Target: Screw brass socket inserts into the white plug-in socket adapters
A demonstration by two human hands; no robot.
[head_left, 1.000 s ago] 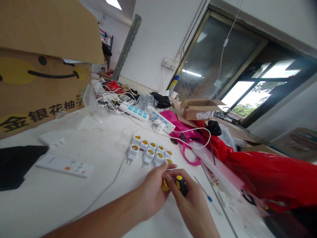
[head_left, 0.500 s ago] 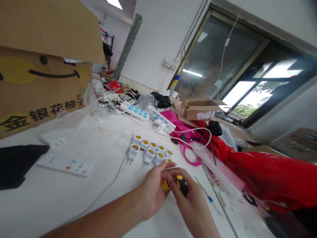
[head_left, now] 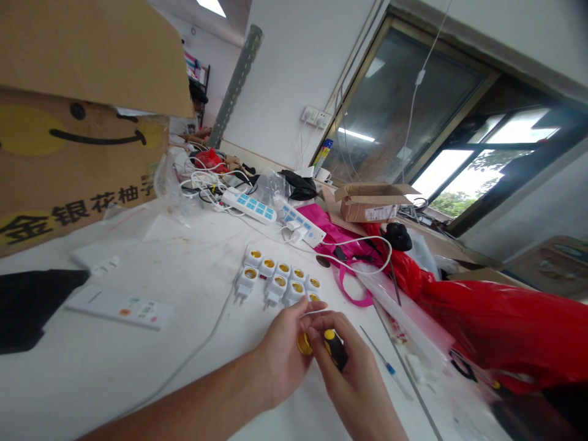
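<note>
Clasps a gold threaded piece (head_left: 303, 345) in the closed grip of the left hand (head_left: 282, 361); wraps the right hand (head_left: 354, 364) round a yellow-and-black handle (head_left: 336, 350), setting its thumb beside the same piece. Works over the near middle of a white bench (head_left: 193, 263), just nearer than rows of white gold-rimmed sockets (head_left: 277, 286). Faces, farther off, two power strips (head_left: 250, 205) and tangled white cords (head_left: 205, 180); to the left, a large cardboard box (head_left: 87, 168); to the right, red plastic (head_left: 500, 324) and an open carton (head_left: 362, 210); beyond, a white wall (head_left: 296, 73) and a window (head_left: 408, 92).

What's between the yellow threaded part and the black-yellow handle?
In the head view, the thumb of the right hand lies between the threaded part and handle.
</note>
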